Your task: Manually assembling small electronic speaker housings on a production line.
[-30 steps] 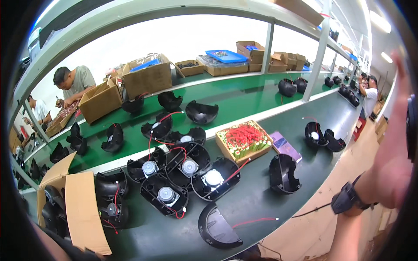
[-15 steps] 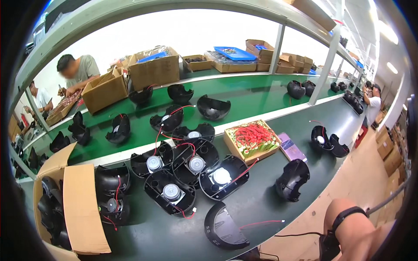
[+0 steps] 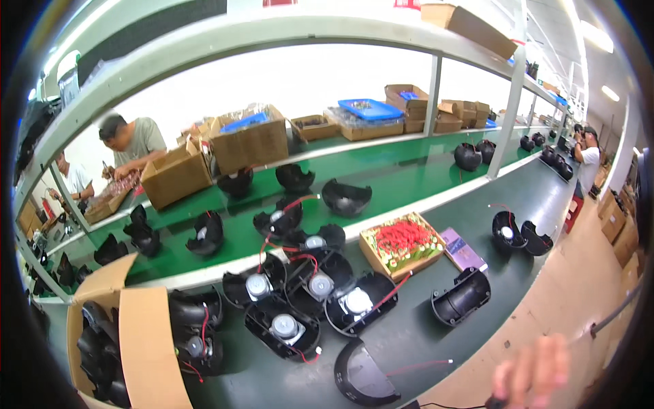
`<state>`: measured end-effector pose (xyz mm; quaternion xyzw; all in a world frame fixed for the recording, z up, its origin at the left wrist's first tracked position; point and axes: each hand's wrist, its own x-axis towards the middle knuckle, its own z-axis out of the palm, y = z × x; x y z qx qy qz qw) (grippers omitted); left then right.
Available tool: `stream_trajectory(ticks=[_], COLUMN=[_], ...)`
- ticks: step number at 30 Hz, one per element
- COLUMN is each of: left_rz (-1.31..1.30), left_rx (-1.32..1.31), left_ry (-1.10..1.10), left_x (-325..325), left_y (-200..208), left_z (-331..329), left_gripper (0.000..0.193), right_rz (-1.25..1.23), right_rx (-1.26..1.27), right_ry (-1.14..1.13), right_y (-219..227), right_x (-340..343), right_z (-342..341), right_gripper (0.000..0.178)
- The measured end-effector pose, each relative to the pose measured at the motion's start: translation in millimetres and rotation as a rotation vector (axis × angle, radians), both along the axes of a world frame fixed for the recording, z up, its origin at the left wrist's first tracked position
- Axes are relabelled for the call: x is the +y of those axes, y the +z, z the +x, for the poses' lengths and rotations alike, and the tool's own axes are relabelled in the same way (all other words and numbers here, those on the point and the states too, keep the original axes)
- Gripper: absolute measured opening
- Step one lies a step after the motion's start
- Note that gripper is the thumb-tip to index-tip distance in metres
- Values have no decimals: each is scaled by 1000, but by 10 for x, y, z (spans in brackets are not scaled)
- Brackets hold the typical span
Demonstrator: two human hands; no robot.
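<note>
At the lower right edge, my right hand [image 3: 535,371] is lifted, its fingers upward and smeared by motion; what it holds, if anything, is unclear. A small dark thing and a thin black cable [image 3: 453,406] show beside it. My left hand is out of view. Nearest on the bench, a curved black housing shell [image 3: 368,371] lies with a red wire trailing right. Farther up, another black shell [image 3: 462,298] rests with its hollow facing up. Left of these, several black housings with round silver speakers [image 3: 285,327] and red wires sit close together.
A cardboard box [image 3: 153,347] of black shells stands at the left. Beyond the speakers are a tray of red-wired parts [image 3: 402,245] and a purple box [image 3: 464,251]. More shells sit on the green conveyor [image 3: 409,167]. People work at the far left and far right.
My right hand has come into sight where my forearm with a black wristband was. The whole view has shifted, so the bench things appear slightly lower and to the right.
</note>
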<state>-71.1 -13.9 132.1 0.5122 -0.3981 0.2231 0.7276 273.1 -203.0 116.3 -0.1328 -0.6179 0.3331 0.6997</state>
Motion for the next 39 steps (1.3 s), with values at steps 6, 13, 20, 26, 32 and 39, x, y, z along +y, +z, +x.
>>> stream_trajectory(ticks=[6,13,20,26,32,39], left_rz=[507,1003,1121,1093,1091,848], left_rx=[807,414,392,437,442,559], left_ry=[1043,1126,1123,1100,1004,985], left_x=[-163,-73,-127,-136,-119,-162], left_y=[-489,-892,-1032,-1006,-1108,-1143], left_z=[728,1213,1405,1417,1440,1478], left_gripper=[25,47,46,37,27,33], right_rz=[-322,-516,-58,182,245,-267], right_rx=[-1327,-1259,-1444,-1619,-1412,-1141], right_ry=[-736,-629,-822,-848,-667,-407], right_y=[-477,-744,-595,-276,-162,208], right_x=[570,400,520,615,762,890], right_z=[-114,-117,-106,-208,-285,246], right_gripper=[31,18,14,15,14,28])
